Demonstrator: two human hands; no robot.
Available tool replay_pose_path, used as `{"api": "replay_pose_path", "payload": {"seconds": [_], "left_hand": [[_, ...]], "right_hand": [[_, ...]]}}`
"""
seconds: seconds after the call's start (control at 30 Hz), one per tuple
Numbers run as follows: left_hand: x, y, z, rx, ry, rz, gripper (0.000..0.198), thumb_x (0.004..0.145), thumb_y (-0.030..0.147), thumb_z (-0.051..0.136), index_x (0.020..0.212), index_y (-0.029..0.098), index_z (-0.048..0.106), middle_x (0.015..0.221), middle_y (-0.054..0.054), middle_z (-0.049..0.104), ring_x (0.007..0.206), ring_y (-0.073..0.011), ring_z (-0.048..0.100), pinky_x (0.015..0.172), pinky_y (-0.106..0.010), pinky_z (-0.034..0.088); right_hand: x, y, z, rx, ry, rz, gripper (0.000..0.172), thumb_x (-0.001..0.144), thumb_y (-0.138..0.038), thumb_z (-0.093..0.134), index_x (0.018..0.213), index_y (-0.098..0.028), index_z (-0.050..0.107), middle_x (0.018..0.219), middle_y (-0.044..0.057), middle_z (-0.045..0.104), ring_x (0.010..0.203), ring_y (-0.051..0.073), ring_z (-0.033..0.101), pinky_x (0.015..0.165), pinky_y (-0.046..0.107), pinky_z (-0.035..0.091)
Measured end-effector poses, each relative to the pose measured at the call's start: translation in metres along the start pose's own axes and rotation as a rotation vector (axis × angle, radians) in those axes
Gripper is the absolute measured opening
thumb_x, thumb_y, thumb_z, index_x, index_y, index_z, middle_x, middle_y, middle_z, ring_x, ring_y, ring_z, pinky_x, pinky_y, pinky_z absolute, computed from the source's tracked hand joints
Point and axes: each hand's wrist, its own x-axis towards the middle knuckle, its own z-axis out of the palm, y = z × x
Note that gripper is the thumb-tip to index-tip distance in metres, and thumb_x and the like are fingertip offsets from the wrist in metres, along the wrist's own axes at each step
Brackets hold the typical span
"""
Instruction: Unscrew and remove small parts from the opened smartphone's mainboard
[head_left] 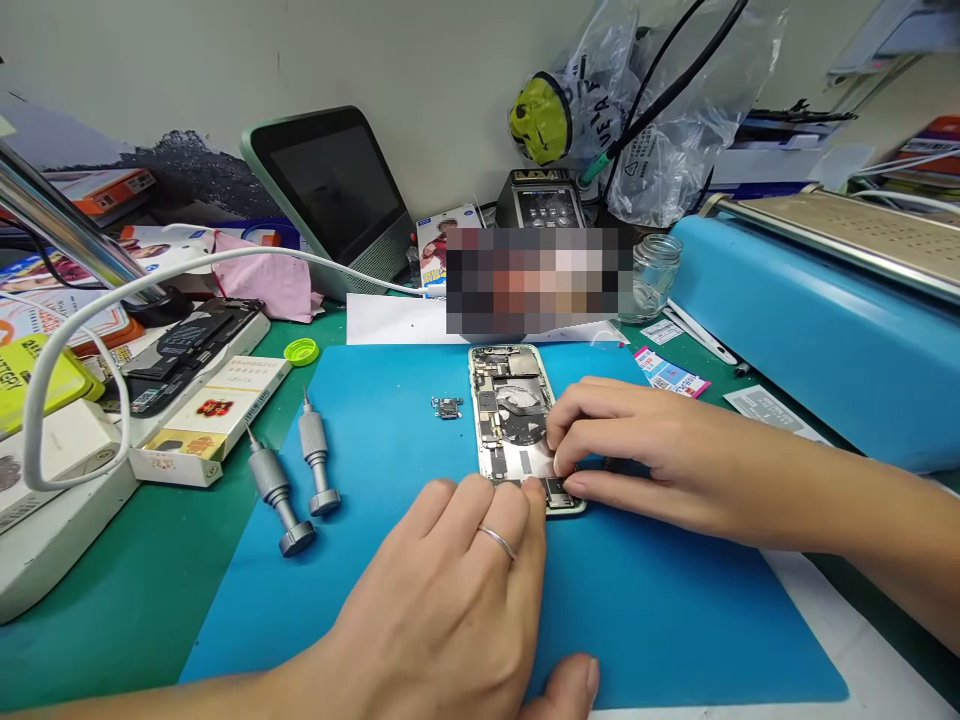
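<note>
An opened phone (516, 400) lies on a blue mat, its inner parts and a round coil area showing. My left hand (457, 590), with a ring on one finger, is curled over the phone's lower end; its fingertips are partly hidden. From the right, my right hand (637, 440) has its bent fingers and thumb closed at the phone's lower right edge. Whether a small part is between those fingertips cannot be seen. A small circuit part (447, 408) rests on the mat to the left of the phone.
Two grey screwdrivers (279, 495) lie left on the blue mat (375, 400). Behind them are a white box (217, 405) and a green cap (301, 351). A glass jar (654, 275) and a large blue machine (772, 340) stand right. A white cable (150, 278) arches over the left side.
</note>
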Motion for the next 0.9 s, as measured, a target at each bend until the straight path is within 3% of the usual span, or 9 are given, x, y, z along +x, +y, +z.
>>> {"api": "replay_pose_path", "payload": {"seconds": [0.13, 0.27, 0.43, 0.53, 0.63, 0.9], "left_hand": [[0.002, -0.002, 0.000, 0.035, 0.034, 0.016, 0.057, 0.112, 0.044, 0.040, 0.137, 0.000, 0.067, 0.103, -0.011, 0.073, 0.083, -0.0256, 0.056, 0.069, -0.039, 0.044], [0.000, -0.002, -0.001, 0.096, 0.085, 0.047, 0.058, 0.116, 0.042, 0.030, 0.125, 0.007, 0.075, 0.118, -0.012, 0.075, 0.093, -0.0256, 0.055, 0.079, -0.038, 0.043], [-0.005, 0.000, -0.005, 0.173, 0.031, 0.129, 0.050, 0.112, 0.046, 0.050, 0.136, 0.007, 0.072, 0.137, -0.013, 0.073, 0.106, -0.0264, 0.054, 0.086, -0.036, 0.043], [-0.008, 0.000, -0.004, 0.180, 0.042, 0.174, 0.052, 0.105, 0.048, 0.066, 0.132, 0.006, 0.075, 0.137, -0.015, 0.075, 0.101, -0.0262, 0.055, 0.078, -0.036, 0.044], [-0.009, -0.001, -0.001, 0.169, 0.046, 0.178, 0.053, 0.102, 0.049, 0.070, 0.130, 0.004, 0.076, 0.137, -0.018, 0.075, 0.091, -0.0245, 0.057, 0.071, -0.036, 0.045], [-0.002, 0.001, -0.001, 0.127, 0.131, 0.133, 0.044, 0.113, 0.032, 0.043, 0.120, 0.008, 0.079, 0.125, -0.013, 0.081, 0.070, -0.0199, 0.072, 0.059, -0.034, 0.052]], "right_hand": [[0.000, -0.001, 0.000, -0.010, 0.015, -0.017, 0.021, 0.107, -0.032, 0.059, 0.107, -0.024, 0.078, 0.110, 0.007, 0.071, 0.102, 0.022, 0.069, 0.087, 0.033, 0.053], [-0.001, 0.000, 0.002, 0.001, 0.038, -0.043, 0.019, 0.106, -0.030, 0.061, 0.103, -0.024, 0.078, 0.107, 0.006, 0.071, 0.100, 0.021, 0.069, 0.086, 0.032, 0.053], [0.000, 0.001, 0.002, -0.001, 0.022, -0.032, 0.021, 0.107, -0.031, 0.059, 0.103, -0.023, 0.078, 0.107, 0.006, 0.071, 0.099, 0.021, 0.069, 0.086, 0.032, 0.052], [0.000, -0.001, 0.001, -0.004, 0.019, -0.034, 0.023, 0.107, -0.032, 0.058, 0.103, -0.023, 0.078, 0.107, 0.007, 0.071, 0.099, 0.021, 0.069, 0.086, 0.032, 0.053], [0.000, -0.002, 0.000, -0.003, 0.024, -0.028, 0.022, 0.106, -0.031, 0.059, 0.102, -0.023, 0.079, 0.107, 0.007, 0.071, 0.099, 0.021, 0.069, 0.085, 0.033, 0.053], [-0.001, -0.002, 0.000, -0.018, 0.019, -0.030, 0.023, 0.107, -0.031, 0.058, 0.102, -0.023, 0.079, 0.106, 0.007, 0.071, 0.098, 0.020, 0.069, 0.085, 0.032, 0.054]]}}
